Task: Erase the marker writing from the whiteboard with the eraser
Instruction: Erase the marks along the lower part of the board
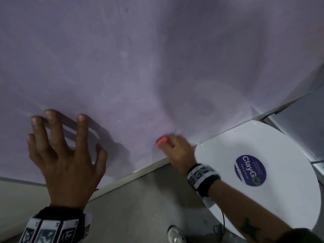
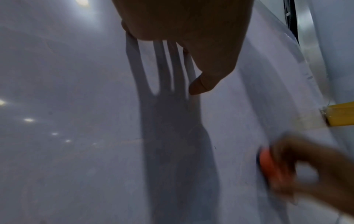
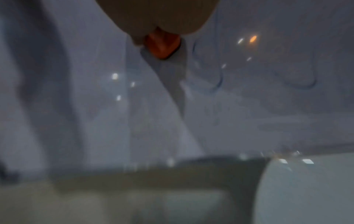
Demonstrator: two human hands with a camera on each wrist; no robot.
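The whiteboard (image 1: 140,58) fills most of the head view, smeared pale purple with faint wipe marks and no sharp writing. My right hand (image 1: 175,148) grips a small orange eraser (image 1: 162,140) and presses it against the board near the lower edge; the hand is blurred. The eraser (image 2: 268,165) shows orange over a dark pad in the left wrist view and, as the eraser (image 3: 162,45), under my palm in the right wrist view. My left hand (image 1: 64,146) rests with spread fingertips on the board at lower left, holding nothing.
A round white table (image 1: 263,172) with a blue sticker (image 1: 250,171) stands close at the right under my right forearm. The board's metal lower frame (image 1: 149,167) runs diagonally. Grey floor and a shoe (image 1: 175,235) lie below. A yellow piece (image 2: 341,116) sits at the board's edge.
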